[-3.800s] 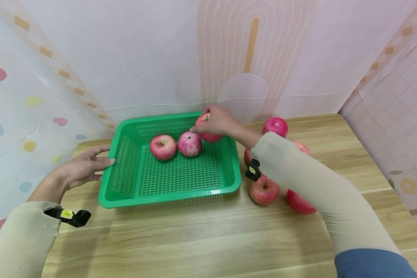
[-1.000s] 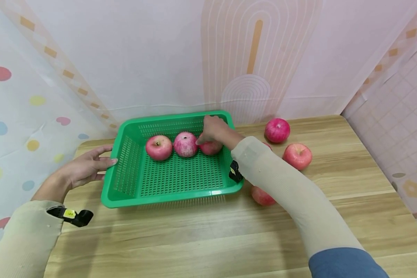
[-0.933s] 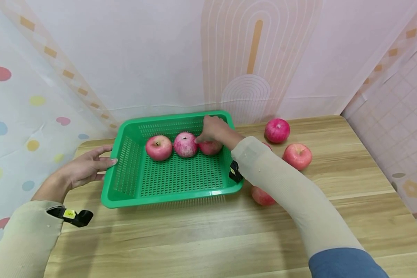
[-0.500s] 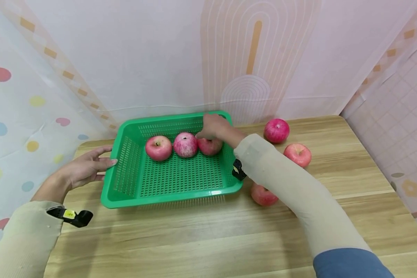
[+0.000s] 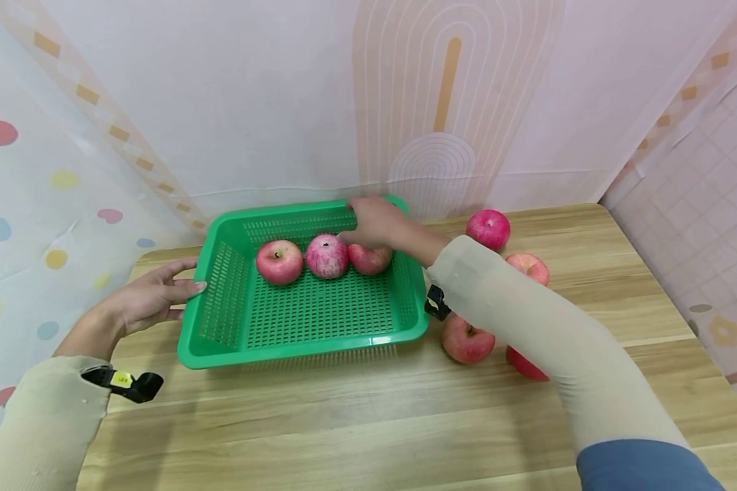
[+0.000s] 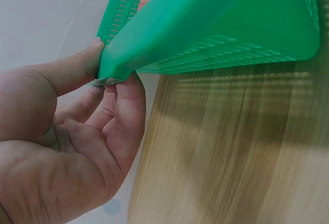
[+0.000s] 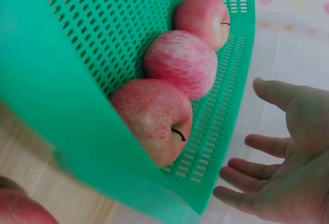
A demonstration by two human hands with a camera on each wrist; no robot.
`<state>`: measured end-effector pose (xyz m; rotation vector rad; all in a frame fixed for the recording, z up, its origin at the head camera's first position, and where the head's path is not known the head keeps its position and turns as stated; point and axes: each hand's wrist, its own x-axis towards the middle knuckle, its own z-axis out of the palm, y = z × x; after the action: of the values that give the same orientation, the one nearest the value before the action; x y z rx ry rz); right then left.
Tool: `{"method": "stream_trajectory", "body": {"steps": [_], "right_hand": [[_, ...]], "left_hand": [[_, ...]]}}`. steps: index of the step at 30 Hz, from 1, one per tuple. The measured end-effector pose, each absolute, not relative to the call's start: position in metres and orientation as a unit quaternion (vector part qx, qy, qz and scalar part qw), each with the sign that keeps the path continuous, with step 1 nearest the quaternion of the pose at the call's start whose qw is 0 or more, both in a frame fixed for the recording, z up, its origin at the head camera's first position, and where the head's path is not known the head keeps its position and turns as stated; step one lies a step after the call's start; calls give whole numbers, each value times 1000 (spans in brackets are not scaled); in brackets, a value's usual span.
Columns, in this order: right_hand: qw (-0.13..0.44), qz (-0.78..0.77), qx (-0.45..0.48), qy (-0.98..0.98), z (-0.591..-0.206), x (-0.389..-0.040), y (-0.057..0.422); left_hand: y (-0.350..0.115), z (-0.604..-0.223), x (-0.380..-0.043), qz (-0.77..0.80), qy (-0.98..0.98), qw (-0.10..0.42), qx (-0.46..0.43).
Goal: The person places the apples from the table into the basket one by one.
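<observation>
Tabletop (image 5: 344, 429) beneath basket (image 5: 307, 351) of three apples (image 5: 327, 258).

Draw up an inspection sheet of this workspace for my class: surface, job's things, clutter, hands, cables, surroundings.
Surface: wood-grain table.
Job's things: green basket holding three apples in a row; four more apples show on the table to its right, some partly behind the right sleeve.
Clutter: nothing seen.
Hands: left hand grips the basket's left rim; right hand is open at the basket's back right, fingers spread, holding nothing.
Cables: nothing seen.
Surroundings: patterned wall covering behind and on both sides.
</observation>
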<state>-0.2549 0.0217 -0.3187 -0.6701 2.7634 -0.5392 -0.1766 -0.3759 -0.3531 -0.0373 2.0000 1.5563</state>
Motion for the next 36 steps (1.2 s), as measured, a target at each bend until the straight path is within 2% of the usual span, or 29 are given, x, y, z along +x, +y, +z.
{"method": "stream_trajectory", "body": {"steps": [16,25,36], "right_hand": [[85,-166,-269,945,-314,-239,37],[66,-106,-304,944,-312,-219,53],[47,-108,-320,940,-325,-191,73]], "left_hand": [[-380,-355,-177,613,729,303,-10],[-379,-353,-178,590,749,300,-10],[-379,-353,-179,586,752,300,-15]]}}
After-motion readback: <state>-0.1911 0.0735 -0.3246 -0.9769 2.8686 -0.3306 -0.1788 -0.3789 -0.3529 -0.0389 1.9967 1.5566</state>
